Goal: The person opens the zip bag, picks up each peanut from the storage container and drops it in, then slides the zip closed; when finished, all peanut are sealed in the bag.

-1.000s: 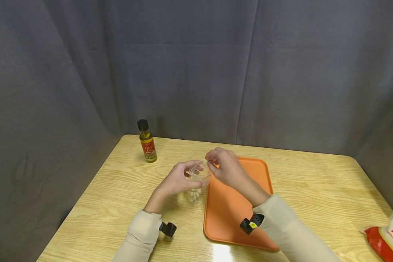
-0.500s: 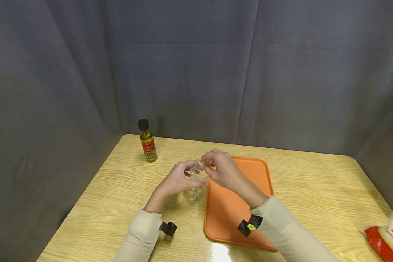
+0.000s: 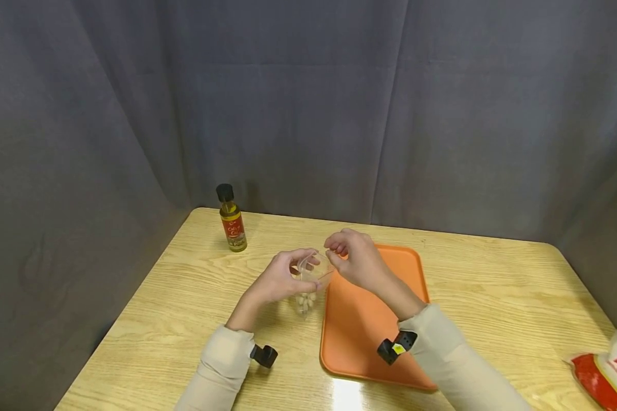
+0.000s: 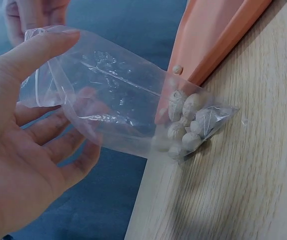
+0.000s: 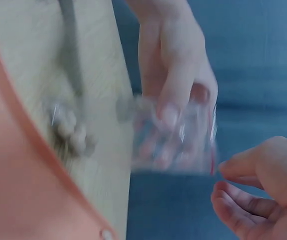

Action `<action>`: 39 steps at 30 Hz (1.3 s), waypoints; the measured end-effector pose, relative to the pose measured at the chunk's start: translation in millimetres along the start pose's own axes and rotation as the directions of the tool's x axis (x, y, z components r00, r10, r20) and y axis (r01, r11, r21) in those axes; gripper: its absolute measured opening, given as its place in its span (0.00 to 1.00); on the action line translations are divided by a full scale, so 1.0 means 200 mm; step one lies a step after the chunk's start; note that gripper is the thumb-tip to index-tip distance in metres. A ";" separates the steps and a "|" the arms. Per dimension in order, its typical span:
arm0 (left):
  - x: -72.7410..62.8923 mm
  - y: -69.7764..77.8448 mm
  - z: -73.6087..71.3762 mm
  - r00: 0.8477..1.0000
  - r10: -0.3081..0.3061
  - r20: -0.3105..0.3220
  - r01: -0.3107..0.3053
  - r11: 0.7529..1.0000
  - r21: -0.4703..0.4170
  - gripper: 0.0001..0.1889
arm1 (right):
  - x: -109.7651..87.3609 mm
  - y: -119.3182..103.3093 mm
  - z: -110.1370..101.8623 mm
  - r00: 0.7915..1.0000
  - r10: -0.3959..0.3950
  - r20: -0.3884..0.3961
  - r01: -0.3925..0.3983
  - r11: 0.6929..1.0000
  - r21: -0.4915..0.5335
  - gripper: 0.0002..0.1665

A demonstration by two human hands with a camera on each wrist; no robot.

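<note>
A clear zip bag (image 4: 118, 95) with pale, wrinkled nut-like pieces (image 4: 186, 120) in its bottom corner hangs by the tray's left side. My left hand (image 3: 283, 278) holds it near the mouth, thumb on one side and fingers on the other. My right hand (image 3: 357, 260) hovers beside the bag's mouth. Its thumb and fingertips stand apart in the right wrist view, with nothing between them. A blurred round piece (image 5: 126, 107) shows partway down the bag there. Under the hands lies an orange tray (image 3: 372, 342), and a small pale piece (image 4: 177, 69) shows against its rim.
A bottle labelled olive oil (image 3: 233, 228) stands at the back left of the wooden table (image 3: 493, 297). A red and white packet (image 3: 609, 365) lies at the right edge. Grey curtains (image 3: 288, 114) hang behind and at the sides.
My right hand moved left to the bag's mouth with a pale piece in its fingertips, then let go and drew back right. My left hand kept its hold on the bag.
</note>
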State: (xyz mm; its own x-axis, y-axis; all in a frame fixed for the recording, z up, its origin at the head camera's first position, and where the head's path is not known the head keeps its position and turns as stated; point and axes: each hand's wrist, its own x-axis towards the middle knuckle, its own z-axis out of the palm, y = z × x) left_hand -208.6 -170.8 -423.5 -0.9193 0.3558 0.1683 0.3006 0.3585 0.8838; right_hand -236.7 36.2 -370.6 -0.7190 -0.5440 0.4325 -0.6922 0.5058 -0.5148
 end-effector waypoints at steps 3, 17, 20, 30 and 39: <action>0.00 0.00 0.00 1.000 -0.005 0.002 0.005 1.000 0.001 0.37 | 0.01 0.10 -0.01 0.997 0.075 -0.006 -0.075 0.997 -0.007 0.05; 0.00 -0.01 0.01 1.000 0.003 0.000 -0.003 1.000 -0.011 0.38 | -0.04 0.56 0.08 0.957 0.248 0.151 -0.207 0.948 -0.241 0.11; 0.00 -0.01 0.01 1.000 -0.001 0.008 0.001 1.000 -0.010 0.38 | -0.06 0.59 0.10 0.949 0.266 0.169 -0.216 0.940 -0.264 0.08; 0.00 -0.01 0.02 1.000 -0.011 -0.002 0.011 1.000 0.004 0.37 | -0.08 0.65 0.12 0.960 0.238 0.145 -0.196 0.946 -0.257 0.03; 0.00 -0.02 0.00 1.000 -0.015 -0.001 0.015 1.000 -0.004 0.37 | -0.06 0.61 0.08 0.984 0.133 0.121 -0.108 0.975 -0.195 0.02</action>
State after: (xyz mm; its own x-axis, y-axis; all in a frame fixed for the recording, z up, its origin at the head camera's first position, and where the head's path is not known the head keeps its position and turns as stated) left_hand -209.9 -172.2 -427.0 -0.9241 0.3492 0.1554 0.2854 0.3600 0.8882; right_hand -311.5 92.8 -450.6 -0.7921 -0.5486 0.2677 -0.6091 0.6822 -0.4044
